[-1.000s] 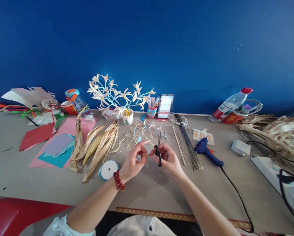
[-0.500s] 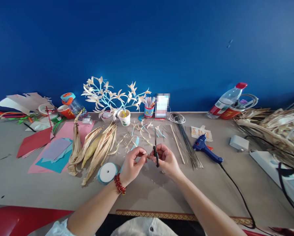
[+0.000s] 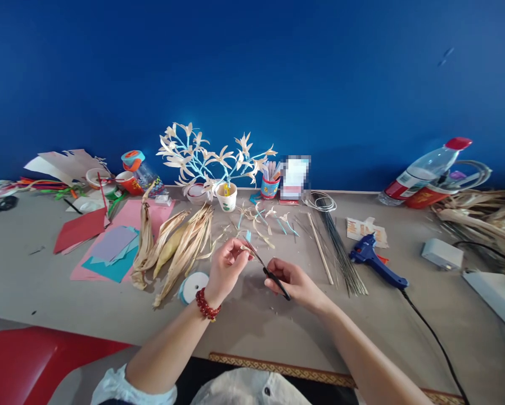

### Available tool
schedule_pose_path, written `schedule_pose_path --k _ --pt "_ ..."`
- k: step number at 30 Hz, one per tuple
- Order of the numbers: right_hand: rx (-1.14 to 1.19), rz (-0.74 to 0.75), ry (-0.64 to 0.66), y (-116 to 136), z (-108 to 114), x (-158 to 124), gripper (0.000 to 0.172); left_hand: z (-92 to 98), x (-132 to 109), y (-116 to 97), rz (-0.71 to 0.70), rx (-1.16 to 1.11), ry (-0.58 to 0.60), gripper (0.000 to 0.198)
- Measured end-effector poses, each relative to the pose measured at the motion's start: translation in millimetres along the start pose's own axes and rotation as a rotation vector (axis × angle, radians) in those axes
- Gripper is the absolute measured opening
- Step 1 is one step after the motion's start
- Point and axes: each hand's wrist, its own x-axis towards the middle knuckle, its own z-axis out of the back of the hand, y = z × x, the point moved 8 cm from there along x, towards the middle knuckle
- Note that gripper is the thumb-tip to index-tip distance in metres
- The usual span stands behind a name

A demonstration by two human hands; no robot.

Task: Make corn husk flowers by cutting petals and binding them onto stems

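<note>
Two hands are busy over the bench. The left hand, with one red bead bracelet on the wrist, has its fingers pinched narrow on a small husk strip, which is held up just above the bench between both hands. The right hand has its fingers wrapped round the black handles of one pair of scissors. The blades point up-left and meet the strip, though I can't tell how far apart they are. Just left of the bracelet sits one ribbon roll, touching the tip of a fanned bunch of dried corn husks. Further left is a stack of coloured paper sheets plus one red sheet. Off to the right there's one wooden stick, one bundle of dark wires beside it, then one blue glue gun with its black cord trailing toward the near edge, and one small white box. Behind the hands is a scatter of little husk flowers, too small to count. Back by the blue wall there's one white cup holding a husk flower branch, one pencil cup, one wire coil and one water bottle lying tilted.
</note>
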Motion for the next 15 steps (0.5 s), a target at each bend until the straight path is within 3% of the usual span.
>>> schedule_pose_path --k 15 --pt "-0.021 -0.012 0.002 0.6 0.2 -0.9 0.047 -0.1 0.9 3.7 0.015 0.007 0.014 0.007"
